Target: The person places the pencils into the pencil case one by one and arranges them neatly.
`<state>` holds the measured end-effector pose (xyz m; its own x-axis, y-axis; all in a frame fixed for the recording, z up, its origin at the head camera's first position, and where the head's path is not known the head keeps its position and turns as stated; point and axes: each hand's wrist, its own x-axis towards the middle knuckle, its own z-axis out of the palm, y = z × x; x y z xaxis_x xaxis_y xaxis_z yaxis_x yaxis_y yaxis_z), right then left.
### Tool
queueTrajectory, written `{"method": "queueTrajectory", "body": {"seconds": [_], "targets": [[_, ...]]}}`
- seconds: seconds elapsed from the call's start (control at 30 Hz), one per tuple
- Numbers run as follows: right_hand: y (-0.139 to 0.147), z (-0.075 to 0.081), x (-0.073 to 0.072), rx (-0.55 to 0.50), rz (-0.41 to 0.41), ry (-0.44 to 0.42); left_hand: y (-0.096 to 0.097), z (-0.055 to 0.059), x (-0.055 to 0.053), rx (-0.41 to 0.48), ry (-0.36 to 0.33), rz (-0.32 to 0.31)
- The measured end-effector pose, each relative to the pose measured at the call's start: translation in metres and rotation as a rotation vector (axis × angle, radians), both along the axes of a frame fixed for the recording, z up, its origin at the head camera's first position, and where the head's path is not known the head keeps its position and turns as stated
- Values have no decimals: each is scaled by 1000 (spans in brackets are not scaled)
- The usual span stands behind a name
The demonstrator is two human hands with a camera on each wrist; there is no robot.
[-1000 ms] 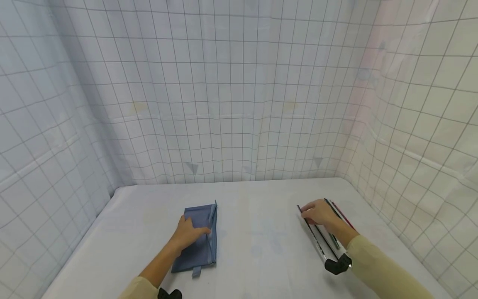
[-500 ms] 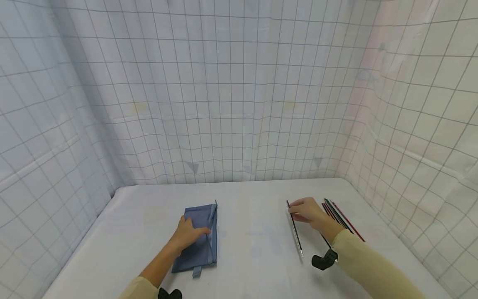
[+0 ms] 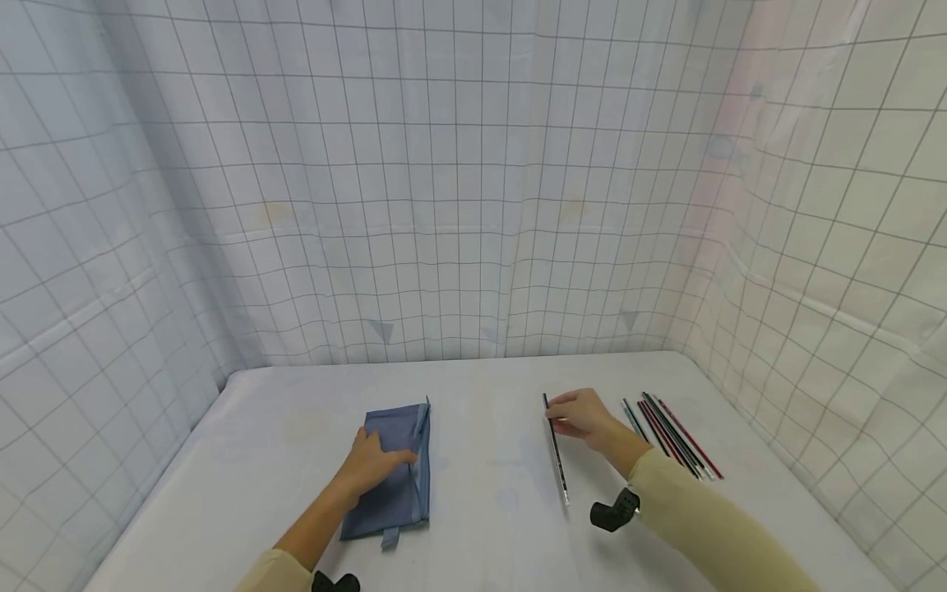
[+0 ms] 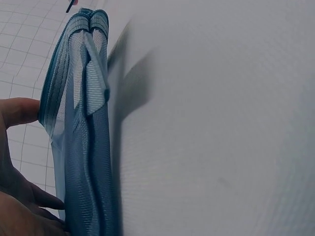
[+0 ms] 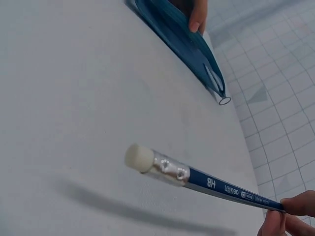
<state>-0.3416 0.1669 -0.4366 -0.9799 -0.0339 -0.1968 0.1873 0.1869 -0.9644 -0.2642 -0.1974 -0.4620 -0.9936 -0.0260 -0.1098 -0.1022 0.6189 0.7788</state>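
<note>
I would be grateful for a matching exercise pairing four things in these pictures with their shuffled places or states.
Things
1. Zipped blue fabric pouch
2. Dark-blue HB pencil with white eraser
3. Slim loose red and dark pencils
4. White sheet with dark grid lines

States
A. Hanging beyond the white table
B. Touched by the left hand
C. Lying right of the right hand
D. Pinched by the right hand

Pairs: 1-B, 2-D, 3-C, 4-A

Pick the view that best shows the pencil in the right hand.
Right wrist: the pencil is close up, with white eraser, metal band and "HB" print readable, held by the right hand. Head: nearly full length, but small, print unreadable. Left wrist: a dark sliver at the top edge; can't tell if pencil.
</note>
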Motion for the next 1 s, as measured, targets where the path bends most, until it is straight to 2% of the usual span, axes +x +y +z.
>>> {"method": "queueTrajectory", "body": {"seconds": [0.27,0.53,0.8,1.0], "targets": [[-24,-1,-2,-10,7,-6,-3,2,0,10,-10,-4],[-49,-6,-5,-85,22,-9,-2,3,-2,15,-7,-15],[-81,-9,-5,-143,33,-17,-1,5,0,6,-4,-6],[-107,-11,-5,-141,30,-22,-2,0,-2,-10,-19,-1]]}}
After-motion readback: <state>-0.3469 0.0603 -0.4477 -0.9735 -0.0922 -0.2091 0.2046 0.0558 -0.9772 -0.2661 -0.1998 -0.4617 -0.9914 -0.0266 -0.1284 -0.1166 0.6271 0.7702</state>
